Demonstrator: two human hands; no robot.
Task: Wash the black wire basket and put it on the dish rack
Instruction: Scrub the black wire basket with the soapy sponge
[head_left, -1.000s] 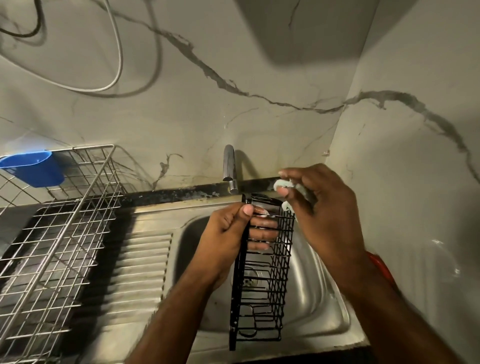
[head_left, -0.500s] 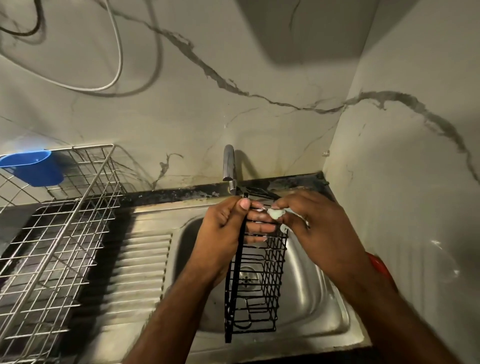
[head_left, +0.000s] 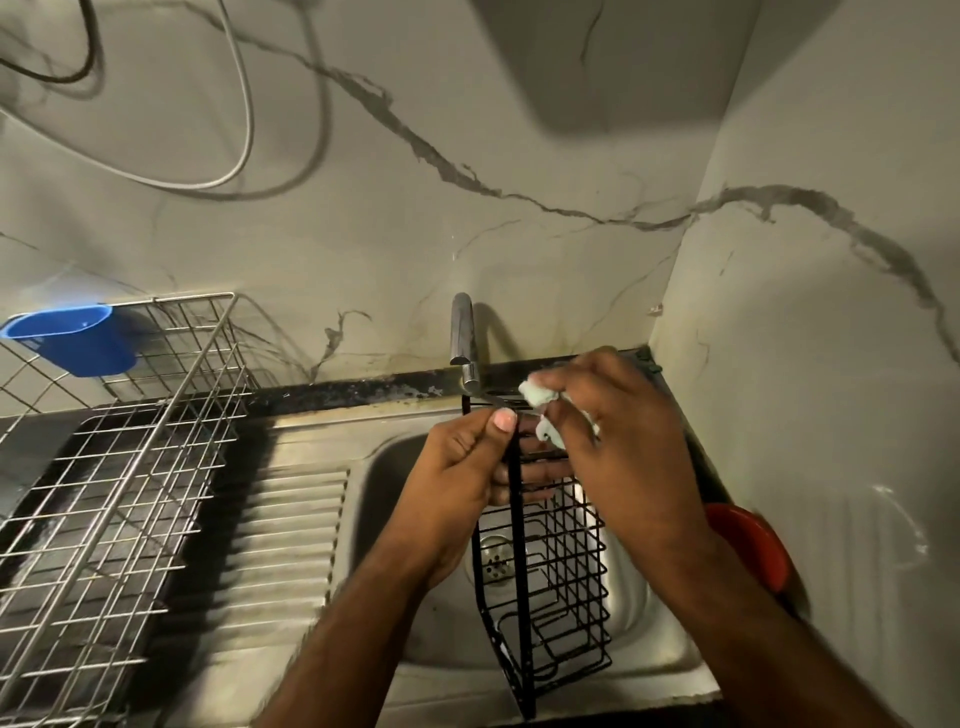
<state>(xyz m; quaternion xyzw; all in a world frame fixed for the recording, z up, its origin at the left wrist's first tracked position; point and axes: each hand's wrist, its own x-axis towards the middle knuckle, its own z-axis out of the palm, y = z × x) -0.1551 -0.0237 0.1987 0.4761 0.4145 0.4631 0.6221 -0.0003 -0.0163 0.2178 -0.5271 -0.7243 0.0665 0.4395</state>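
The black wire basket (head_left: 543, 561) hangs lengthwise over the sink (head_left: 670, 654), its far end up near the tap (head_left: 462, 332) and its near end down over the sink's front rim. The left hand (head_left: 457, 483) clamps its upper left edge, thumb on top and fingers curled through the mesh. The right hand (head_left: 618, 441) pinches a pale sponge (head_left: 537, 397) against the top wires, just right of the tap.

It looks light and stiff to me (thin rods, mostly air), likely slick once soapy, so a hooked grip through the grid or on the thicker frame bar seems safest.

The sink is steel with a ribbed drainboard (head_left: 291, 540) to its left. Beyond that stands the wire dish rack (head_left: 104, 499) with a blue cup (head_left: 72, 338) hung on it. Marbled walls close in behind and right of the sink, and something red (head_left: 748, 545) sits at its right edge.
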